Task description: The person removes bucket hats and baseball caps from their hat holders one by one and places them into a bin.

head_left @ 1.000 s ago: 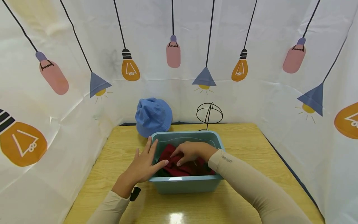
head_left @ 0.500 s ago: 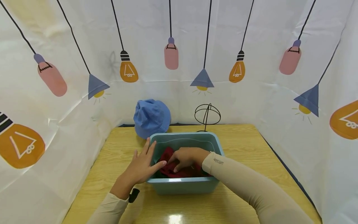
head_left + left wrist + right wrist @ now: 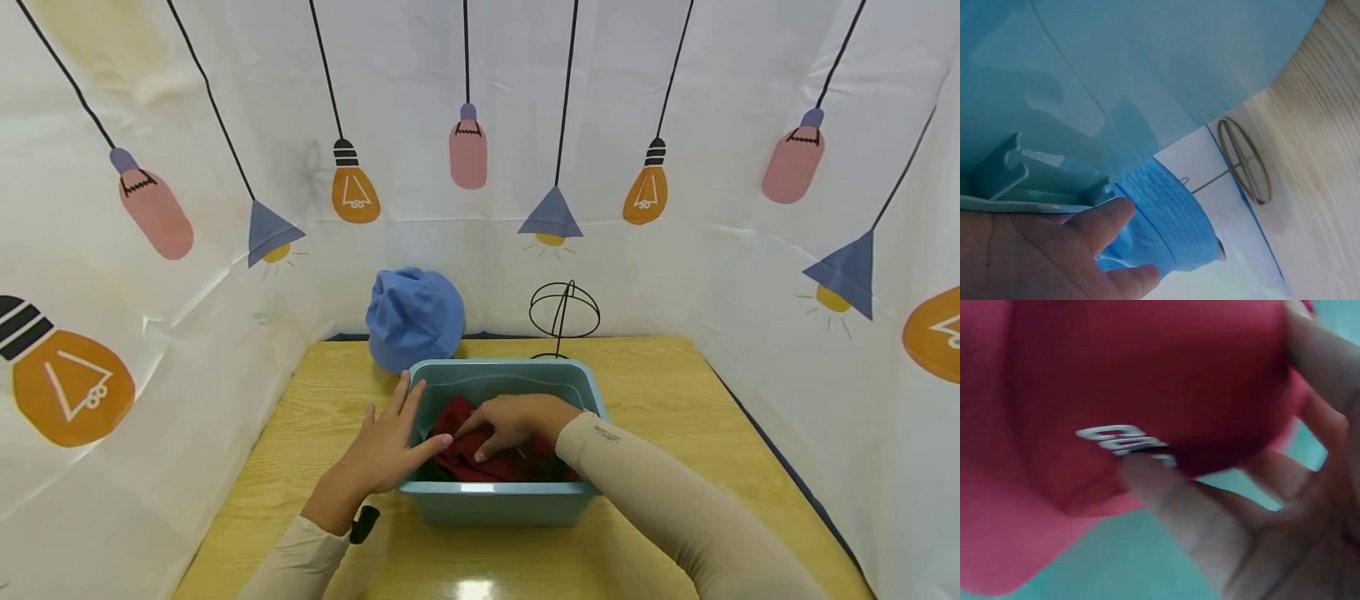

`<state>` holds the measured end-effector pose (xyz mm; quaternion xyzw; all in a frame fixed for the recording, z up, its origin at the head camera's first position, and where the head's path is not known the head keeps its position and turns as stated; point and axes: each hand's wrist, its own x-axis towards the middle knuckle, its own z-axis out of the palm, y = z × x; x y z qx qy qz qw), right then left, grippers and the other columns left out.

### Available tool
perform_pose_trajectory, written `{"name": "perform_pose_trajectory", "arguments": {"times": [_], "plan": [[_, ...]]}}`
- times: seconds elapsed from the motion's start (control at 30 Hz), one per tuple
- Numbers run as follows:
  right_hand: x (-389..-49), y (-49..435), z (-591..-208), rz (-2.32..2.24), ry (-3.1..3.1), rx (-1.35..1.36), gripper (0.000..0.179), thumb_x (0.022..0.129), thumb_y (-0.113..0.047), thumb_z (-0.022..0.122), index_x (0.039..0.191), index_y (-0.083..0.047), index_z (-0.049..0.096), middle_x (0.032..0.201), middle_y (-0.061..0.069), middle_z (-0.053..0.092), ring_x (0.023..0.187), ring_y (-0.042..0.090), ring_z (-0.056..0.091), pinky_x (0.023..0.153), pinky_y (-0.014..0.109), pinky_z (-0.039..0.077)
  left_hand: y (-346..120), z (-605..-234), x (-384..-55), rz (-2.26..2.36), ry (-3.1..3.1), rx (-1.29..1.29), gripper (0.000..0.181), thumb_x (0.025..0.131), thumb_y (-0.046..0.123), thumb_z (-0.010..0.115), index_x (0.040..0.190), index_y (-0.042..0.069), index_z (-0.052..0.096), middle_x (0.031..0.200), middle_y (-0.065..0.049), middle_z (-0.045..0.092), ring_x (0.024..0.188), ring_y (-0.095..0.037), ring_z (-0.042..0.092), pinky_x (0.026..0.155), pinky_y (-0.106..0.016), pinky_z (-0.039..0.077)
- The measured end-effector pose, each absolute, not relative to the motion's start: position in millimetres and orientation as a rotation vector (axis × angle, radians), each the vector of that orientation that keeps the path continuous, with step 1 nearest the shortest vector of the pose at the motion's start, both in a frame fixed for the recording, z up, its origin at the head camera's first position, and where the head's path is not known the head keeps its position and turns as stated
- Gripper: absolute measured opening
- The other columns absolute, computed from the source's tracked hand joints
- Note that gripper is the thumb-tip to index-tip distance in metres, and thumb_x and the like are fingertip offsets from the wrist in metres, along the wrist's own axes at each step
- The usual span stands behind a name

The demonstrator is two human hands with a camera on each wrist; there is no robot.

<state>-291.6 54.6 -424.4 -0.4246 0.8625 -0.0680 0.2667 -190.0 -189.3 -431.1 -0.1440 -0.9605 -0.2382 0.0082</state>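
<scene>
A light blue plastic bin (image 3: 510,507) stands on the table in the head view, with red cloth inside it. Up close in the right wrist view, that cloth is a red cap (image 3: 1147,375) with white lettering and a brim at lower left. My right hand (image 3: 517,421) reaches down into the bin and grips the cap, thumb beside the lettering and fingers at the far side. My left hand (image 3: 382,450), fingers spread, rests on the bin's left rim. Something dark green shows beneath the cap, mostly hidden.
A blue bucket hat (image 3: 415,321) sits behind the bin's back left corner. Behind the bin's right half stands a black wire hat stand (image 3: 559,325). White sheeting printed with lamps surrounds the wooden table (image 3: 652,383) at the back and sides.
My right hand has sunk slightly lower in the bin, shifting the red cap a little. The left hand has stayed on the rim. The head view sways slightly.
</scene>
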Motion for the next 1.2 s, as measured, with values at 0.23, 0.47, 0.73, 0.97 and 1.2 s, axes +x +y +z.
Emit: {"name": "perform_pose_trajectory", "arguments": {"times": [0.23, 0.47, 0.73, 0.97, 1.2], "plan": [[-277.5, 73.8, -396.3, -0.213, 2.349, -1.166, 0.062, 0.096, -0.049, 0.072, 0.153, -0.039, 0.051, 0.150, -0.011, 0.055, 0.140, 0.014, 0.051, 0.116, 0.045, 0.044, -190.0, -436.5, -187.0, -0.804, -2.997, -0.449, 0.097, 0.099, 0.069, 0.051, 0.168, 0.014, 0.011, 0.175, -0.011, -0.004, 0.153, -0.043, 0.031, 0.119, -0.077, 0.000], [-242.8, 106.8, -366.9, -0.353, 2.463, -1.139, 0.055, 0.098, -0.048, 0.069, 0.149, -0.032, 0.057, 0.144, -0.010, 0.061, 0.132, 0.013, 0.058, 0.110, 0.045, 0.049, -190.6, -435.1, -188.4, -0.835, -2.978, -0.456, 0.098, 0.098, 0.071, 0.049, 0.168, 0.014, 0.011, 0.175, -0.010, -0.004, 0.153, -0.046, 0.032, 0.118, -0.078, -0.001], [-212.3, 157.7, -369.2, -0.513, 2.730, -0.905, 0.062, 0.099, -0.045, 0.069, 0.153, -0.020, 0.052, 0.163, 0.014, 0.042, 0.152, 0.039, 0.037, 0.117, 0.060, 0.037, -187.3, -436.1, -188.8, -0.846, -2.996, -0.451, 0.097, 0.099, 0.066, 0.055, 0.168, 0.016, 0.011, 0.175, -0.010, -0.004, 0.151, -0.044, 0.036, 0.119, -0.077, -0.001], [-200.4, 193.0, -386.1, -0.620, 2.883, -0.641, 0.088, 0.095, -0.057, 0.068, 0.164, -0.016, 0.032, 0.172, 0.022, 0.016, 0.147, 0.067, 0.018, 0.109, 0.078, 0.032, -187.1, -435.7, -187.4, -0.871, -3.003, -0.464, 0.097, 0.099, 0.066, 0.054, 0.169, 0.016, 0.009, 0.175, -0.008, -0.006, 0.154, -0.043, 0.030, 0.119, -0.077, 0.000], [-202.9, 197.6, -406.7, -0.815, 2.850, -0.604, 0.115, 0.090, -0.074, 0.062, 0.169, -0.018, -0.001, 0.175, 0.010, -0.007, 0.151, 0.047, 0.035, 0.105, 0.063, 0.048, -188.0, -433.9, -188.1, -0.877, -2.977, -0.461, 0.095, 0.100, 0.061, 0.056, 0.168, 0.014, 0.009, 0.175, -0.010, -0.005, 0.154, -0.045, 0.028, 0.118, -0.078, 0.000]]}}
